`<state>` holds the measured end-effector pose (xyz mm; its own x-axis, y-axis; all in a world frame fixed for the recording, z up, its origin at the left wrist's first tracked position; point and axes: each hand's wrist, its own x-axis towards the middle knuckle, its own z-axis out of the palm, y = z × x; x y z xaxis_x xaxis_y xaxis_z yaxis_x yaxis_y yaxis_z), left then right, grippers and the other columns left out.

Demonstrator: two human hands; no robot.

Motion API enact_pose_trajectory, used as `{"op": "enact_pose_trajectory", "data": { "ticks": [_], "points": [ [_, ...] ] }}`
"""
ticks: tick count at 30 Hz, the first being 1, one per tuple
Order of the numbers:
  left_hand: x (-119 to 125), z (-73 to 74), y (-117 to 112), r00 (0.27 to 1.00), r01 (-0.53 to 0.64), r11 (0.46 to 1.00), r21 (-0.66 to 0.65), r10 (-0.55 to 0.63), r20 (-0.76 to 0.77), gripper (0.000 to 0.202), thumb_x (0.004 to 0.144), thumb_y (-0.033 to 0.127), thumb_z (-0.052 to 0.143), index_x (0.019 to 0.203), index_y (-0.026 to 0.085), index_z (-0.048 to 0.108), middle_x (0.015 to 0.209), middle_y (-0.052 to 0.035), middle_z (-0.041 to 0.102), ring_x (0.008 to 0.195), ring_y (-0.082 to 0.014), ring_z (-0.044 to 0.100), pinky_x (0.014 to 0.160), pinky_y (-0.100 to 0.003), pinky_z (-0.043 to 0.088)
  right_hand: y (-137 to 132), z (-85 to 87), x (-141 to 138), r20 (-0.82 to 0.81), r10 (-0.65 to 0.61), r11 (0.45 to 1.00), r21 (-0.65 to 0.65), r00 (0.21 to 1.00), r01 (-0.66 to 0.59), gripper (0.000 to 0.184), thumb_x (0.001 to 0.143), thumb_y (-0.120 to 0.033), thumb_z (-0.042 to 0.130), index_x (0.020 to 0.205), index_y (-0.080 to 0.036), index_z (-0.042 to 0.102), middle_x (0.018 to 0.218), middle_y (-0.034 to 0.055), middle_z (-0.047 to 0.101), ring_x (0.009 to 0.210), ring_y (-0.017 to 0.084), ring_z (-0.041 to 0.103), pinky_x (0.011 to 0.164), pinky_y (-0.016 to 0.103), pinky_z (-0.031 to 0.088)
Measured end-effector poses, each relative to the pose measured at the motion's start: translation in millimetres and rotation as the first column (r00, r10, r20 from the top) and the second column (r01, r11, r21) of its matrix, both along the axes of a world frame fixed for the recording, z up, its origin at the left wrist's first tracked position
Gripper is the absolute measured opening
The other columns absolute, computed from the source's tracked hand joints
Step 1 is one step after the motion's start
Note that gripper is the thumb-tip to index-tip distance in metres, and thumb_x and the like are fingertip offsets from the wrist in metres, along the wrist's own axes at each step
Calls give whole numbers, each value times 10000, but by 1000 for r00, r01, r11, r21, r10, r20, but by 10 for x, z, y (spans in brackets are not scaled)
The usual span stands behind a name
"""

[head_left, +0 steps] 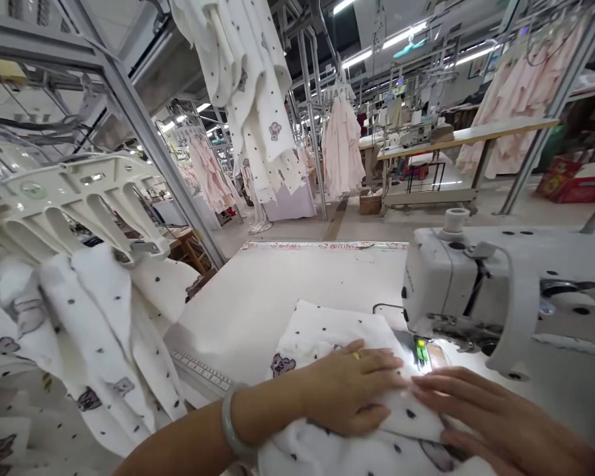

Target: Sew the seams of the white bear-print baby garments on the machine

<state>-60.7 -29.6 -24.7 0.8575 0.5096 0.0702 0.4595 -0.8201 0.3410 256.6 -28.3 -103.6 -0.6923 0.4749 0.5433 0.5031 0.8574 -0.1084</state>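
Beside the sewing machine (476, 284), on the table (287, 277), presses dotted white fabric (322, 330) down with left hand (352, 390) and right hand (490, 416), fingers outstretched flat, gripping nothing.

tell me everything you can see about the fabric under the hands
The fabric is soft white cloth printed with small dark dots and greyish bear figures. It lies layered on the table, bunched at the near end. The left hand and right hand press flat on it, its right edge reaching the sewing machine.
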Motion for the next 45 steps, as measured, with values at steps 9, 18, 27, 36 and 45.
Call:
{"op": "enact_pose_trajectory", "data": {
  "ticks": [9, 18, 27, 36, 45],
  "points": [
    [74, -37, 145, 996, 87, 996, -22, -87, -15, 467, 1081, 288, 395, 1504, 135, 519, 1628, -134, 537, 1586, -250, 412, 1351, -521, 236, -30, 363, -131, 133, 135, 961, 223, 982, -162, 411, 1036, -260, 523, 1417, -225, 672, 1275, 62, 791, 1076, 237, 783, 952, 383, 656],
    [235, -47, 499, 978, 207, 973, 100, -208, -1, 405, 1081, 220, 377, 1433, 128, 557, 1511, -190, 622, 1498, -247, 523, 1255, -444, 402, 8, 702, -204, 148, 49, 952, 293, 988, -91, 367, 1140, -256, 398, 1071, -211, 756, 1098, 17, 835, 941, 185, 786, 817, 358, 562],
    [238, -40, 559, 972, 237, 964, 120, -236, -22, 400, 1070, 208, 406, 1438, 155, 556, 1469, -182, 648, 1480, -254, 532, 1242, -450, 419, -16, 687, -180, 120, 26, 976, 213, 992, -51, 395, 1158, -286, 361, 1065, -234, 741, 1105, 11, 832, 939, 179, 786, 800, 354, 534],
    [246, -50, 687, 961, 273, 955, 116, -276, 6, 401, 1049, 200, 405, 1412, 155, 572, 1431, -178, 665, 1444, -243, 567, 1235, -440, 436, -27, 700, -155, 89, -1, 996, 88, 996, -7, 242, 1115, -297, 461, 1078, -273, 699, 1116, -9, 826, 960, 196, 785, 830, 356, 514],
    [285, 192, 695, 970, 236, 965, 117, -227, -89, 374, 1036, 193, 430, 1339, 169, 647, 1465, -158, 666, 1429, -260, 585, 1225, -467, 446, -5, 651, -109, 87, -24, 996, 84, 996, 17, 336, 1158, -357, 382, 1082, -285, 701, 1067, -18, 822, 842, 186, 776, 860, 373, 514]
  ]
}}
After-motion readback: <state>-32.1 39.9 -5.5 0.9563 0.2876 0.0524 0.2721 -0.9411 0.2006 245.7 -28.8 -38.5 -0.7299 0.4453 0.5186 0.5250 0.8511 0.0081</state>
